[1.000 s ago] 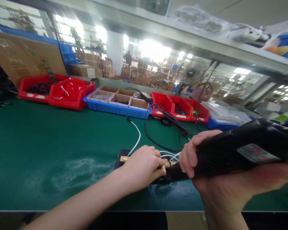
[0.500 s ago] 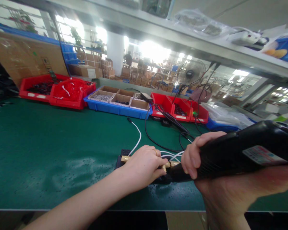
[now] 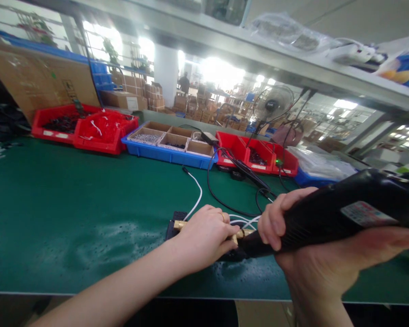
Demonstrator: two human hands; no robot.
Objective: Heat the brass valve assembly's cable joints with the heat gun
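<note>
My left hand [image 3: 204, 238] presses down on a brass fitting [image 3: 179, 224] that lies on a small black block [image 3: 173, 228] on the green mat; most of the fitting is hidden under my fingers. My right hand [image 3: 310, 254] grips a large black power tool [image 3: 337, 213] whose tip meets the brass fitting's right end [image 3: 242, 233]. White wires [image 3: 241, 221] run out from behind my left hand.
Red bins [image 3: 85, 127], a blue tray [image 3: 167, 154] with cardboard compartments and more red bins [image 3: 255, 156] line the back of the green table [image 3: 71, 200]. Black cables [image 3: 221, 190] and a white cable [image 3: 196, 190] cross the mat. A shelf hangs overhead.
Both hands and the tool stay on the fitting; the view has shifted slightly and the tool sits a little lower at its rear.
</note>
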